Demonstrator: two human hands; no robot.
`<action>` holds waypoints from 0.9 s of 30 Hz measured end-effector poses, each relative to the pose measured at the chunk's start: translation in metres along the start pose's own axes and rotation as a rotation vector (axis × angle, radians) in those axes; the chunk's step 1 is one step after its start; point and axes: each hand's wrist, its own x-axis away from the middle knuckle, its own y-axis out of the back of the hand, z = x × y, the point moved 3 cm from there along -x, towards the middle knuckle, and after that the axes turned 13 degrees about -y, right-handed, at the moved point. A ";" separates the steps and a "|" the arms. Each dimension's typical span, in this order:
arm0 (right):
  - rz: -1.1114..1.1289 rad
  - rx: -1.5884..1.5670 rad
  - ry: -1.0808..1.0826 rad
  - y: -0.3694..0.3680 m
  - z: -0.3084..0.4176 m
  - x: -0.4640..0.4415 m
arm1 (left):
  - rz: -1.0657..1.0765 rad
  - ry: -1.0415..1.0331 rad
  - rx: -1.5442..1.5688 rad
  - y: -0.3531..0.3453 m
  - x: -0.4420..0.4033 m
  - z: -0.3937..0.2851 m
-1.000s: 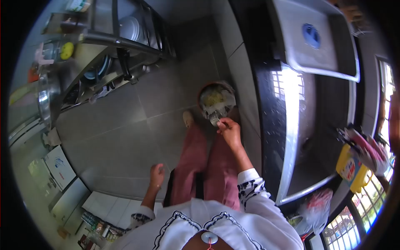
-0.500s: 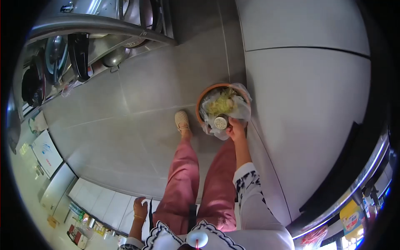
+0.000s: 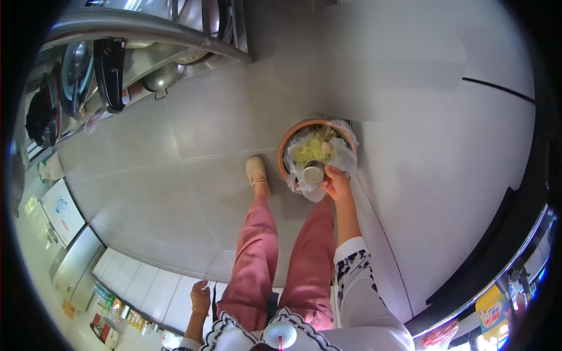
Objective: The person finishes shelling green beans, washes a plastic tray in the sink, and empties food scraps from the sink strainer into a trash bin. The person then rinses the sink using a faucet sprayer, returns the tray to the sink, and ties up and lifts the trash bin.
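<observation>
My right hand (image 3: 336,182) grips a small round metal strainer (image 3: 314,172) over the near edge of a waste bin. The bin has an orange-brown rim (image 3: 283,146) and a clear plastic liner (image 3: 346,157) folded over it. Yellow-green vegetable scraps (image 3: 315,148) lie inside. My left hand (image 3: 200,296) hangs low beside my left leg, away from the bin, with its fingers curled; whether anything is in them is too small to tell.
A metal rack (image 3: 146,29) with pans stands at the upper left. White cabinet fronts (image 3: 427,152) rise just right of the bin. My shoe (image 3: 256,169) is on the grey tiled floor (image 3: 205,134). A yellow detergent bag (image 3: 492,310) is at the lower right.
The view has swung from the sink down to the floor and bin. My right hand stays at the bin; the strainer's face has tilted and now looks darker than half a second ago.
</observation>
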 end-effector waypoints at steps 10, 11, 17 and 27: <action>-0.474 0.870 0.626 -0.021 -0.034 0.049 | 0.071 -0.074 0.001 0.010 -0.003 -0.031; -0.570 1.097 0.865 -0.033 -0.037 0.070 | 0.086 -0.096 -0.036 0.014 -0.003 -0.040; -0.551 1.251 1.012 -0.102 -0.060 0.197 | 0.008 -0.257 -0.007 0.045 -0.010 -0.074; -0.403 0.901 1.247 -0.168 -0.068 0.505 | 0.023 -0.408 0.129 0.088 -0.058 -0.122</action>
